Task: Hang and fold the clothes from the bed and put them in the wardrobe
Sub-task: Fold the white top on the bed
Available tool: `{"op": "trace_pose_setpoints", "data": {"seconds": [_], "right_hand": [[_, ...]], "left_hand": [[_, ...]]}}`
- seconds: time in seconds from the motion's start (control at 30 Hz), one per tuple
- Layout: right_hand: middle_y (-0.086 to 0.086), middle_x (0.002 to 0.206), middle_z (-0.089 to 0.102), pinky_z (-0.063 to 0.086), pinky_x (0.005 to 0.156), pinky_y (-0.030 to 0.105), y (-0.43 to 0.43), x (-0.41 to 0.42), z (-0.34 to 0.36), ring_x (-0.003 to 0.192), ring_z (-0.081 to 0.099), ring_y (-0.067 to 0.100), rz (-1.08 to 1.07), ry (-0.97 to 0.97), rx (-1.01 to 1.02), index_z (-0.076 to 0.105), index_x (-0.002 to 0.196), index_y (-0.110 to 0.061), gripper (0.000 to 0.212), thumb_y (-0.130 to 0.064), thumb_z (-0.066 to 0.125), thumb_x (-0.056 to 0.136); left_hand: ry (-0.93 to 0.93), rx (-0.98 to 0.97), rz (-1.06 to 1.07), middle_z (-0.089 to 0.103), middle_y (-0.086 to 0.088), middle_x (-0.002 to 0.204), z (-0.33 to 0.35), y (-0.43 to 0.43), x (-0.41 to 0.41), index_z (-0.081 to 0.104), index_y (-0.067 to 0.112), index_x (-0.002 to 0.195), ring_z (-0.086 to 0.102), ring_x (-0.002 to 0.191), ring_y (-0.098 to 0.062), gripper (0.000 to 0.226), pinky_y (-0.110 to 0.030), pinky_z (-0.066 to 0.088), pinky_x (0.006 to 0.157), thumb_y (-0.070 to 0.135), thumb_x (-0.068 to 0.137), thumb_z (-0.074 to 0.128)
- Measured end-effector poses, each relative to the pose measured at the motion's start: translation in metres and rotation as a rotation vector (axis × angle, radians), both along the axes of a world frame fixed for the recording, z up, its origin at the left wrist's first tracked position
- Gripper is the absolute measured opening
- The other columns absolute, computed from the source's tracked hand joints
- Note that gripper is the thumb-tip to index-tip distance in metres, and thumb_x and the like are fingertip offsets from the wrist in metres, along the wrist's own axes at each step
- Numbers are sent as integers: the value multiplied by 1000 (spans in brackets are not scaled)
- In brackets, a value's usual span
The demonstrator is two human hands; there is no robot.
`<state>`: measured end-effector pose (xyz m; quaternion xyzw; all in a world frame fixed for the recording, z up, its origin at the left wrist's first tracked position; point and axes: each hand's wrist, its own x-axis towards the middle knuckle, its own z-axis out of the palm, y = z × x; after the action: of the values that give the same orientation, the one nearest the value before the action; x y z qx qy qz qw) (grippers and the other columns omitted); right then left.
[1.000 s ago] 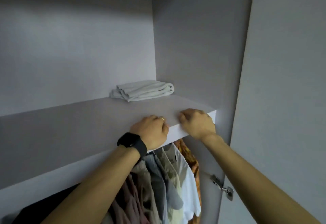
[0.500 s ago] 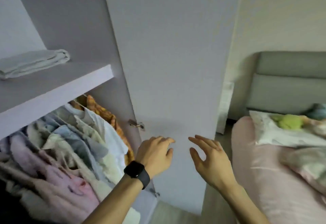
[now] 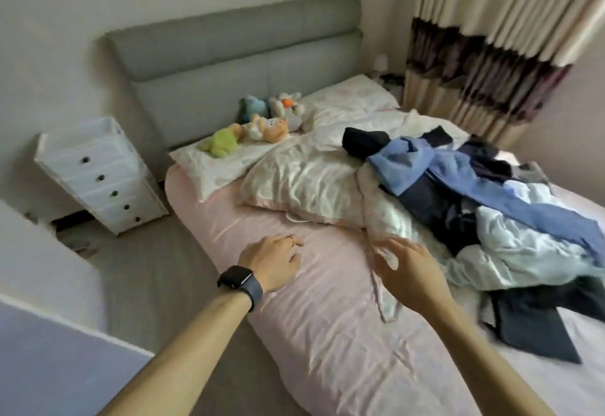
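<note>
**Both hands empty above the bed**

Head view: the left hand point(image 3: 271, 261), a black watch point(image 3: 240, 279) on its wrist, hangs loosely curled over the pink bed point(image 3: 327, 333) and holds nothing. The right hand point(image 3: 409, 271), fingers spread and empty, hovers near the heap of clothes point(image 3: 474, 193) lying on the bed.

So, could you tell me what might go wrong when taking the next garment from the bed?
The clothes heap is tangled, so pulling one garment may drag others along. The right hand hovers over a pale strip of cloth beside the duvet; it might catch bedding instead.
</note>
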<state>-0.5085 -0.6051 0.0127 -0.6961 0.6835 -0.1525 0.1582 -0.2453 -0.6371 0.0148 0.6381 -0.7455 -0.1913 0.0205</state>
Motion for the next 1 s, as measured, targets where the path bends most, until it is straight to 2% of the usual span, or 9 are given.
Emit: {"op": "trace_pose_setpoints", "data": {"seconds": [0.17,0.37,0.53,0.67,0.73,0.87,1.0], "right_hand": [[-11,138,59,45,99,35,-4,-75,-15,126,52,22,-268,-38,30,60,133,-39,36,-44,57,97],[-8,143,54,40,103,32,-49,-116,-36,129,48,22,-484,-50,91,54,141,-35,45,-44,54,98],[-5,142,55,43,103,33,-81,-144,-56,127,50,22,-680,-103,114,54,141,-31,46,-39,58,96],[-4,141,55,45,94,33,-106,-184,-79,122,53,21,-831,-141,146,52,142,-31,48,-37,59,95],[-2,141,54,46,88,33,-112,-212,-101,121,54,23,-905,-158,196,50,143,-31,51,-38,59,93],[2,149,46,49,88,38,-125,-272,-163,129,48,24,-1028,-158,340,37,150,-26,64,-47,55,93],[6,160,27,49,89,42,-147,-321,-253,132,48,29,-1088,-182,438,17,158,-23,84,-59,55,92]], "left_hand": [[-11,36,-212,57,13,138,-11,-66,-87,54,42,134,55,124,-16,37,-32,44,96,40,98,44],[-47,71,-457,58,4,136,-30,-155,-159,52,37,137,54,125,-21,40,-34,45,101,35,98,43],[-80,75,-637,59,3,133,-48,-227,-213,52,34,137,54,123,-22,40,-36,44,101,38,100,41],[-81,74,-715,54,5,139,-76,-271,-269,50,32,139,46,130,-20,41,-36,37,106,34,100,40],[-82,108,-765,50,7,142,-104,-283,-300,49,32,141,41,134,-17,42,-36,35,109,33,100,40],[-201,154,-862,42,2,149,-176,-301,-358,44,31,146,31,142,-19,46,-39,29,114,33,100,40],[-402,183,-904,19,-2,162,-272,-310,-397,28,33,155,9,150,-29,54,-48,18,118,38,102,37]]}}
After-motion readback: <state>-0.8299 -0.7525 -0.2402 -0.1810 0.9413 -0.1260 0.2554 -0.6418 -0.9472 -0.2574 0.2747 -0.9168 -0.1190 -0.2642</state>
